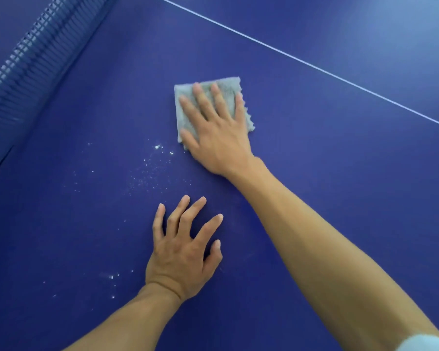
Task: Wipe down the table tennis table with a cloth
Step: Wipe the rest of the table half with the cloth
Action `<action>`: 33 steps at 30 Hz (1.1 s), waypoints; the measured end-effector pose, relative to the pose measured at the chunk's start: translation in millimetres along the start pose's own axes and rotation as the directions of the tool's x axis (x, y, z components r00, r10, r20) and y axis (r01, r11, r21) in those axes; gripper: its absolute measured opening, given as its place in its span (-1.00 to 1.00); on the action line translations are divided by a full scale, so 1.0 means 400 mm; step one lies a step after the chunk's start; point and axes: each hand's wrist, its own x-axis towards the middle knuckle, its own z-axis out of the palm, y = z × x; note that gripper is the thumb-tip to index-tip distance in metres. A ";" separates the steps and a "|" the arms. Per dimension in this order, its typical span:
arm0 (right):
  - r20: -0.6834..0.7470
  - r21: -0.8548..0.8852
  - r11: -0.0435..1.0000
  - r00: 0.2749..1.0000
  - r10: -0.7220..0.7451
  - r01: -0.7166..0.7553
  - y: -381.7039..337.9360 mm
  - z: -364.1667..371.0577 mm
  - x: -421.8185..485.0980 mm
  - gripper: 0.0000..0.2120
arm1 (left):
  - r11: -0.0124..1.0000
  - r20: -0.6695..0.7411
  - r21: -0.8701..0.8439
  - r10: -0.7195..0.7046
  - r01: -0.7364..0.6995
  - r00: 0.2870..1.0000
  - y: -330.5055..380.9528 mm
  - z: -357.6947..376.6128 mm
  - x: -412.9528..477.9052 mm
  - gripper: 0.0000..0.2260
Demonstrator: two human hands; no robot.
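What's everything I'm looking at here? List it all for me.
table tennis table: one, blue, fills the view
white line: one, runs across the table's upper right
net: one, dark blue, upper left
cloth: one, grey, folded, flat on the table at centre
specks: many, white, scattered left of the cloth and near the left wrist
sleeve edge: one, pale, bottom right corner
left hand: fingers spread, resting on the bare table
right hand: presses flat on the cloth
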 end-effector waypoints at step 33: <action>0.059 0.023 0.994 0.993 0.103 -0.104 -0.192 0.103 -0.583 -0.42 | 0.779 -0.102 -0.627 -0.075 -0.006 0.992 -0.030 -0.076 -0.053 -0.56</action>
